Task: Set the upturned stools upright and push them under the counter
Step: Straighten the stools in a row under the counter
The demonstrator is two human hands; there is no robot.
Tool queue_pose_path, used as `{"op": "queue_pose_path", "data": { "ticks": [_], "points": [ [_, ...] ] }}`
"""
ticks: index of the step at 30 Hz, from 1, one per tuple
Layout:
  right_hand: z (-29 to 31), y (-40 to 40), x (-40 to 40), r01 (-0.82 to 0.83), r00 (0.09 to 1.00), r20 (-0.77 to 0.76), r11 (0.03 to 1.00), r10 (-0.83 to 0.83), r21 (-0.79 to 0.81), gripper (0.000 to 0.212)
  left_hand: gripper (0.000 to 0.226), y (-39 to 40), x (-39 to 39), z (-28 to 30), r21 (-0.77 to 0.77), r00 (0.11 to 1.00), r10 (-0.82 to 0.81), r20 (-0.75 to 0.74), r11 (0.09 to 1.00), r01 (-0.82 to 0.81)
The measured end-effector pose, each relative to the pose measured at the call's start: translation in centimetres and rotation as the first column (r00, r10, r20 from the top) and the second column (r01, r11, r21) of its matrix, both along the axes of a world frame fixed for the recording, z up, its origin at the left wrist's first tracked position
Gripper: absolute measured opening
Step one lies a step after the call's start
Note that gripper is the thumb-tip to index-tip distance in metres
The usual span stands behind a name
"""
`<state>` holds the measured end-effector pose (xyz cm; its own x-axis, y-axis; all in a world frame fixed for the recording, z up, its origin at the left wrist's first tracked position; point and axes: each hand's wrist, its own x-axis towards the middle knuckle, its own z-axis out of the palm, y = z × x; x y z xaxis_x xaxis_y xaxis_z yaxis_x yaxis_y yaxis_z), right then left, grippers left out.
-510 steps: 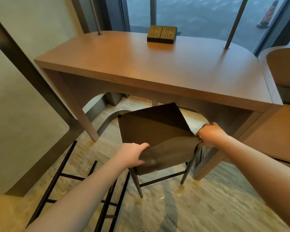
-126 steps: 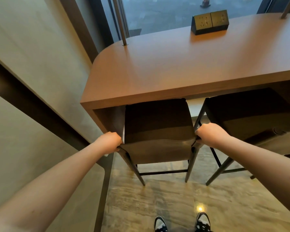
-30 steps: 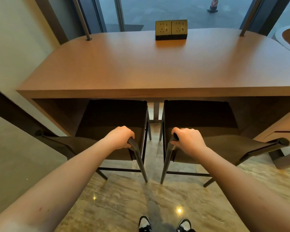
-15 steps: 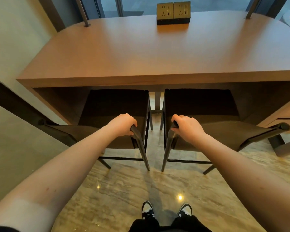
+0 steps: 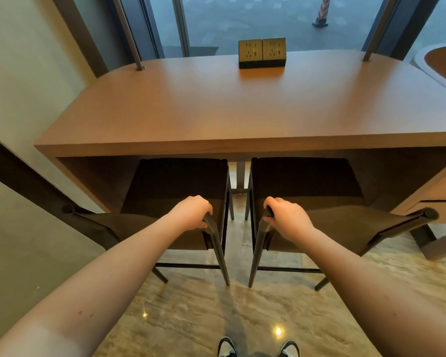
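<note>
Two dark brown stools stand upright side by side, their seats partly under the wooden counter [image 5: 242, 148]. My left hand [image 5: 192, 212] grips the back right corner of the left stool [image 5: 175, 184]. My right hand [image 5: 286, 217] grips the back left corner of the right stool [image 5: 307, 184]. Both low backrests stick out toward me from under the counter's front edge. The stools' black legs rest on the marble floor.
A double socket box [image 5: 262, 53] sits at the counter's far edge, with two thin metal posts [image 5: 129, 34] rising beside the window. A grey wall [image 5: 23, 73] is at the left, another wooden unit [image 5: 438, 199] at the right. My shoes [image 5: 258, 349] are below.
My hands hold the same corners of the two stools as half a second ago. The stools sit in about the same place; mainly my head has tilted up.
</note>
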<state>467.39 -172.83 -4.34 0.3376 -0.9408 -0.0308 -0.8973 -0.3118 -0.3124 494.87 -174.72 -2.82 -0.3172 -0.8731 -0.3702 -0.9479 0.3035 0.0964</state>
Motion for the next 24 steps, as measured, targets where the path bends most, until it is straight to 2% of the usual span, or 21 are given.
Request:
{"op": "queue_pose_path", "data": {
  "ticks": [12, 24],
  "points": [
    [0.0, 0.1, 0.1, 0.022, 1.000, -0.022, 0.999, -0.021, 0.040, 0.036, 0.026, 0.1, -1.2, 0.7, 0.058, 1.000, 0.027, -0.001, 0.998, -0.027],
    [0.3, 0.4, 0.1, 0.023, 0.999, -0.023, 0.999, -0.022, 0.029, 0.035, 0.032, 0.1, -2.0, 0.7, 0.034, 0.999, 0.049, 0.013, 0.998, -0.049]
  ]
}}
